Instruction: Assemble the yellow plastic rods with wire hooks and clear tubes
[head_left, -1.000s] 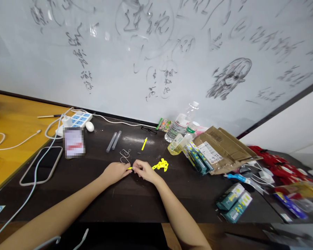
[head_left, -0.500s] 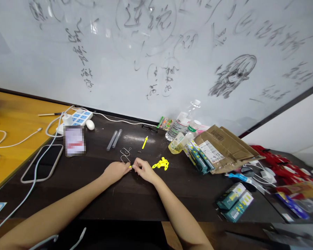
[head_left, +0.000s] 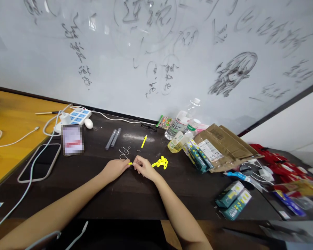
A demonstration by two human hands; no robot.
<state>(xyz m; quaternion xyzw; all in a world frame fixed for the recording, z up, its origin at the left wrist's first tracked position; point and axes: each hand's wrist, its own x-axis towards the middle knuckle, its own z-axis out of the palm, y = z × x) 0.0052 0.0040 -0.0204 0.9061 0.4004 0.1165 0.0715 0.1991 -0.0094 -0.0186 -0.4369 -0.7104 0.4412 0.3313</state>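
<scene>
Two bare hands meet over a dark table (head_left: 135, 201), just below the center of the frame, around a small yellow piece (head_left: 130, 163). The left hand (head_left: 118, 168) holds it in a narrow pinch of thumb and fingers; the right hand (head_left: 144, 167) has its fingertips drawn close at the piece's right end, though whether they grip anything cannot be told. Only a sliver shows, its long axis running roughly left to right across the frame; which end is the front is hidden.

The piece looks like light, stiff plastic, probably smooth enough to slip, and best held by its sides near the ends, with gentle pressure. A bent wire (head_left: 124, 151) lies just above the left hand, likely springy. Above and to the right, a slim yellow stick (head_left: 144, 141) points its narrow tip toward the top of the frame, its long axis leaning slightly right. A cluster of yellow parts (head_left: 161, 162) sits just beside the right hand.
</scene>
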